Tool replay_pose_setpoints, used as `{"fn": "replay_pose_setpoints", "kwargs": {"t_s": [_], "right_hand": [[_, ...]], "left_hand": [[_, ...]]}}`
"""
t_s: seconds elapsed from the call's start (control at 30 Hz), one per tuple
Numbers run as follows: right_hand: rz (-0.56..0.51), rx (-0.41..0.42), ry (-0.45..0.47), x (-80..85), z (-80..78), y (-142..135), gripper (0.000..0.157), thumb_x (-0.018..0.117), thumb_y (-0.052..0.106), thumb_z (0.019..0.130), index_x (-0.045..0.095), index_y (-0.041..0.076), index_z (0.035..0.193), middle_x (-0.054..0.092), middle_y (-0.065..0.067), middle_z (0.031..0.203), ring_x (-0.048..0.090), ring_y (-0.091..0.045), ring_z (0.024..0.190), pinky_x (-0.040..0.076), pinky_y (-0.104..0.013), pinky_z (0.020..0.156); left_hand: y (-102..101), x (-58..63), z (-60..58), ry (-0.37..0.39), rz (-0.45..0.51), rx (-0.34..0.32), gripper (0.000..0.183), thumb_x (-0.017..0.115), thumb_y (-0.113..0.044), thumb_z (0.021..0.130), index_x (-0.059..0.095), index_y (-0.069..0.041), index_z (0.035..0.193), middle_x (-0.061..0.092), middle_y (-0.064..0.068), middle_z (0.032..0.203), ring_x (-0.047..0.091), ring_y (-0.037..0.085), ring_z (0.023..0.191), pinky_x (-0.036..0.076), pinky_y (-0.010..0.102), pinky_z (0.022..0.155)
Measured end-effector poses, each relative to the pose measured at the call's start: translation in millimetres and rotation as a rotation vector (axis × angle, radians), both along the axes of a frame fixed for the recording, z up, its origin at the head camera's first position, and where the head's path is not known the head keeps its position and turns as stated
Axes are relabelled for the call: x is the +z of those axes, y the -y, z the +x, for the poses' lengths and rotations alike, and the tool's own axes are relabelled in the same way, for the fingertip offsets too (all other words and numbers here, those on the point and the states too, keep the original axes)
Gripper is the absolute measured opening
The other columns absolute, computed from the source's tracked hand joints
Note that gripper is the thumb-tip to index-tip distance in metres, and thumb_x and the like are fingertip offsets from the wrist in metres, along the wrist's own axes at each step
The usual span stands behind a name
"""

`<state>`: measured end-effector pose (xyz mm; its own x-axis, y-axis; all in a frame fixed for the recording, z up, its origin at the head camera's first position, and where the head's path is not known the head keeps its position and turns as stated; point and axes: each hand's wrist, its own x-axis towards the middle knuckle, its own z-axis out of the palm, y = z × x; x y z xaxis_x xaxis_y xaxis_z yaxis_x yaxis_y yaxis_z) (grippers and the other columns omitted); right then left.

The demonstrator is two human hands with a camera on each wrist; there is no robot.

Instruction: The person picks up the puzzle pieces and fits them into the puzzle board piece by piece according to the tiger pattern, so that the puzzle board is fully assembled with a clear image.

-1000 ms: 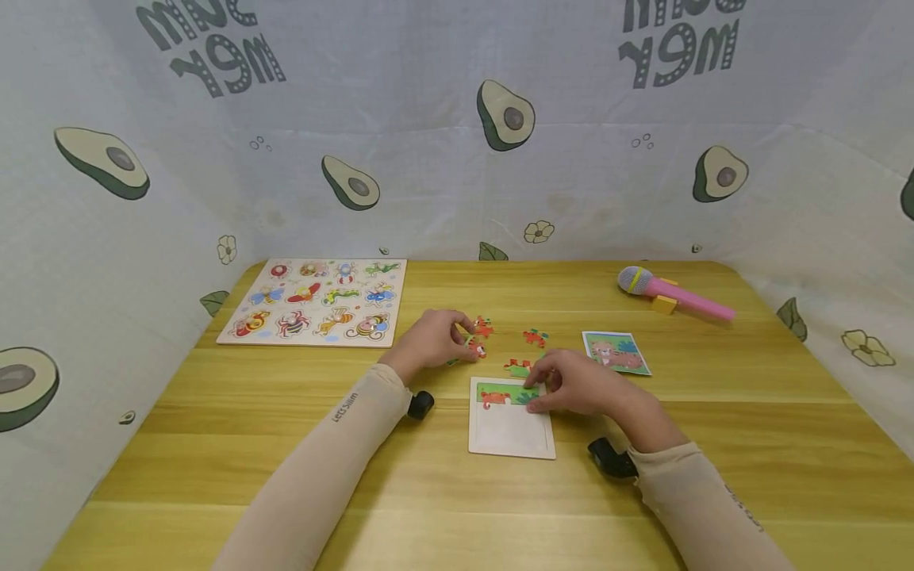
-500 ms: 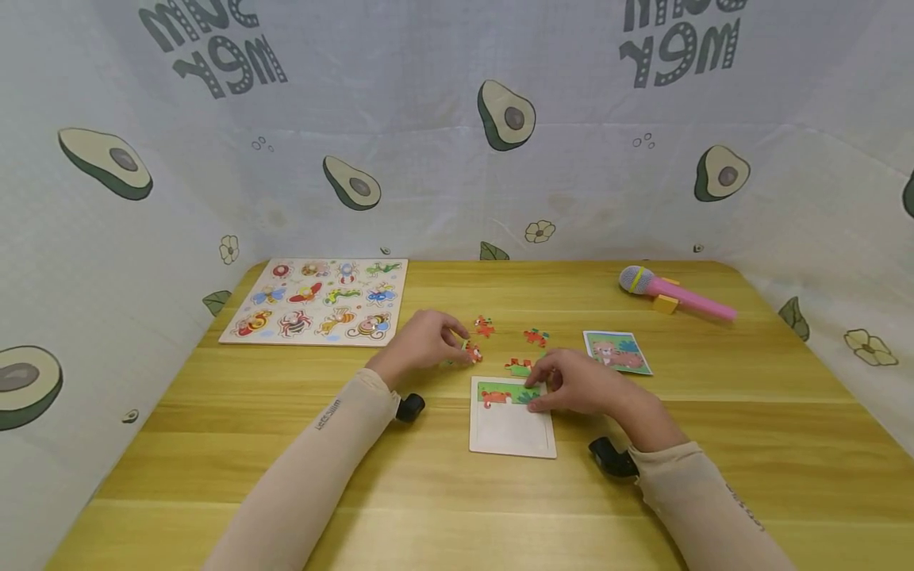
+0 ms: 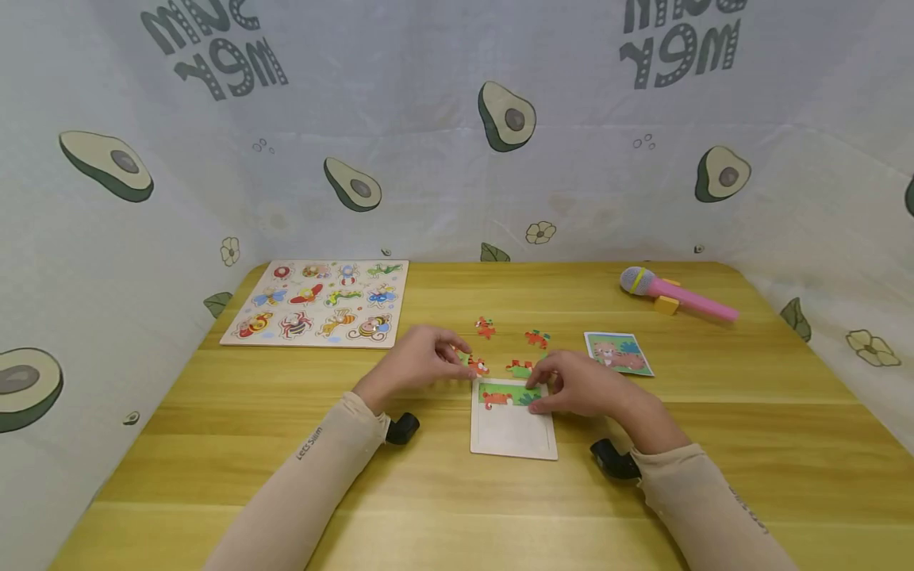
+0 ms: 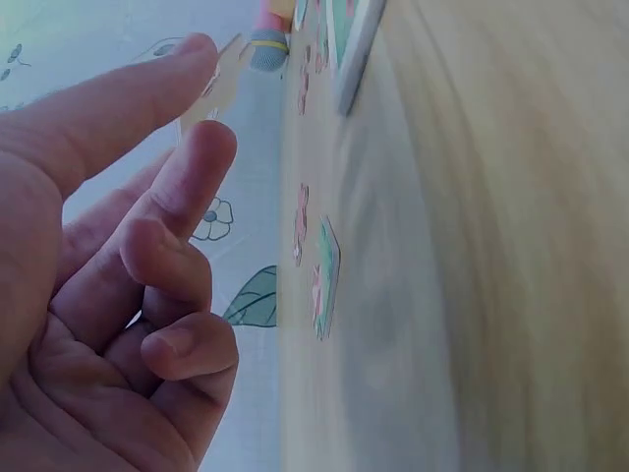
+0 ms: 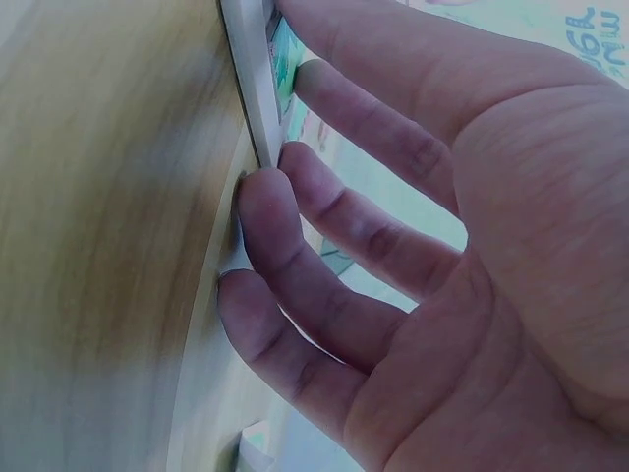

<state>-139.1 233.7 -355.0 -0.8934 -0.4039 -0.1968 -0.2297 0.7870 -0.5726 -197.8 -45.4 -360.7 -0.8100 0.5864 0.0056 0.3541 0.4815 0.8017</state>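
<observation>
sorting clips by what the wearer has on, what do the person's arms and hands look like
The left sleeve and right sleeve are beige, each with small dark lettering. A black camera sits at each wrist. The left hand and right hand wear no gloves.

Both arms are in! The left arm [image 3: 307,484], in a beige fabric sleeve with dark lettering, slants up and inward; the right arm [image 3: 707,507], in a matching beige sleeve, angles in from the opposite side. Bare wrists, both palms turned inward, hands well apart. Here's the left hand [image 3: 417,365]: thumb [image 4: 108,113] and index finger [image 4: 201,162] almost meeting in a fine pinch, the other visible fingers bent toward the palm. Over to the right hand [image 3: 581,385]: thumb and index finger tipped down with a gap between them, remaining fingers gently curved, fanned below in the wrist view.
</observation>
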Motion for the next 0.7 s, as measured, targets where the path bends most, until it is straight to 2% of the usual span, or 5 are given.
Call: {"fn": "replay_pose_setpoints", "kwargs": {"t_s": [0.37,0.7], "right_hand": [[0.028,0.042,-0.046,-0.3,-1.8,1.3,0.024,0.082,0.027,0.087,0.074,0.011,0.103,0.063,0.001,0.093,0.052,-0.016,0.076,0.047,-0.033,0.067],[0.028,0.067,-0.065,-0.1,-2.8,2.2,0.024,0.081,0.024,0.087,0.074,0.007,0.103,0.061,0.003,0.087,0.052,-0.015,0.075,0.047,-0.032,0.066]], "left_hand": [[-3.3,0.6,6.2,0.016,-0.005,-0.061,0.030,0.087,-0.027,0.081,0.075,-0.014,0.104,0.070,-0.005,0.077,0.062,0.014,0.066,0.048,0.029,0.059],[-10.2,-4.9,8.7,0.020,-0.020,-0.146,0.032,0.089,-0.029,0.079,0.074,-0.014,0.102,0.070,-0.007,0.075,0.060,0.010,0.065,0.045,0.025,0.059]]}}
